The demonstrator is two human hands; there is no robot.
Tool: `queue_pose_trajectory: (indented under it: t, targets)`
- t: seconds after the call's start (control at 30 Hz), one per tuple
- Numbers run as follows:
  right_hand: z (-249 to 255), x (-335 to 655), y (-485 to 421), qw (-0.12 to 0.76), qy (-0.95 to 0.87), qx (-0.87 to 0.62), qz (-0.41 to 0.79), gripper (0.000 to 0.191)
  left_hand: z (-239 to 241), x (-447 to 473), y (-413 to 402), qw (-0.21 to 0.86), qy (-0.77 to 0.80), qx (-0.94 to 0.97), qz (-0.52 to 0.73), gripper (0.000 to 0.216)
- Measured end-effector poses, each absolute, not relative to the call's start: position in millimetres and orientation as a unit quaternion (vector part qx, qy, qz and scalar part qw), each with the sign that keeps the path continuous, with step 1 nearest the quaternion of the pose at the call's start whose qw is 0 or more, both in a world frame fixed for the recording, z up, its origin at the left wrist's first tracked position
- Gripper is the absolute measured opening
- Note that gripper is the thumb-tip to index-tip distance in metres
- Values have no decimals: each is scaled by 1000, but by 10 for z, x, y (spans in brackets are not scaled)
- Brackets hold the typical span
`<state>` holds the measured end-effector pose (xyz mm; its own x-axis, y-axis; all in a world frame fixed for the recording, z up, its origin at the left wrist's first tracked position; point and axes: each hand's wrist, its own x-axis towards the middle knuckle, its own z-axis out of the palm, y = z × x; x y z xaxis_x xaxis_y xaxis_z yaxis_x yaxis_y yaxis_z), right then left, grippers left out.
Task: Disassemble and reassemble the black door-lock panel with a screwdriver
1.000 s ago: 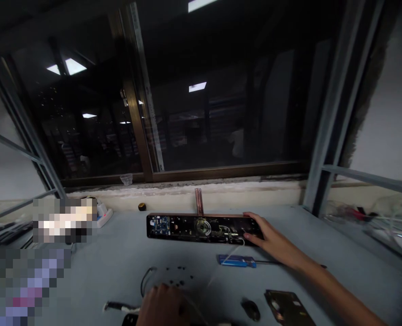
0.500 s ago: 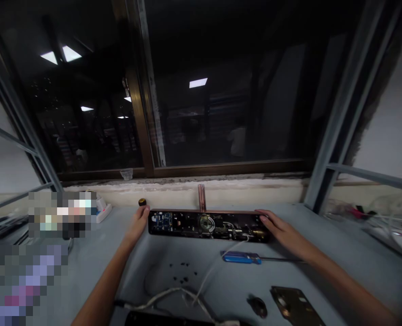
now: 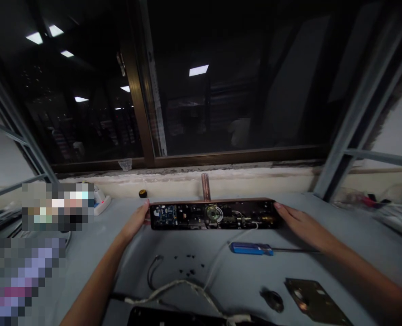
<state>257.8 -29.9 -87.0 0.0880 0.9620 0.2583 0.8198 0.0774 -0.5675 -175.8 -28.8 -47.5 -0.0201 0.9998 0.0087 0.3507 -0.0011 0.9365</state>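
Note:
A long electronic door lock panel (image 3: 194,217) is held level across the table, its open back facing me. A blue circuit board sits at its left end, and a round part and a thin white cable show farther right. A copper-coloured handle (image 3: 205,187) points up behind it. My left hand (image 3: 139,222) grips the panel's left end, and my right hand (image 3: 291,219) grips the right end; the fingers behind are partly hidden. Below the panel lies a blue-handled screwdriver (image 3: 251,248), its tip out of sight near my right forearm.
Several small dark screws (image 3: 190,267) lie on the grey table. A metal plate (image 3: 314,299) and a dark oval part (image 3: 272,299) are at the lower right. A second black panel (image 3: 187,318) with a cable is at the bottom edge. A black-and-gold knob (image 3: 142,194) stands near the wall.
The view has shifted a little. The panel, still between both hands, has turned slightly and now sits more level. My left hand is now farther from the knob.

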Motion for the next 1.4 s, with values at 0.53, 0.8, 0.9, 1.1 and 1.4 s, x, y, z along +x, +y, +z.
queue_pose_trajectory:
  t: [0.53, 0.8, 0.9, 1.1, 1.4]
  targets:
    - [-1069, 2998, -198, 241, -727, -643, 21, 38, -750, -2114, -108, 296, 591, 599, 451, 30]
    - [-1157, 3055, -144, 228, -752, -619, -13, 36, -763, -2085, -98, 234, 603, 645, 407, 31]
    - [-1195, 3057, -121, 229, -750, -621, -24, 36, -758, -2069, -116, 206, 607, 664, 386, 30]
    - [-1236, 3070, -101, 223, -750, -621, -36, 38, -751, -2072, -143, 162, 612, 689, 352, 30]
    - [-1288, 3095, -61, 226, -748, -621, -59, 31, -771, -2091, -132, 139, 611, 705, 332, 31]
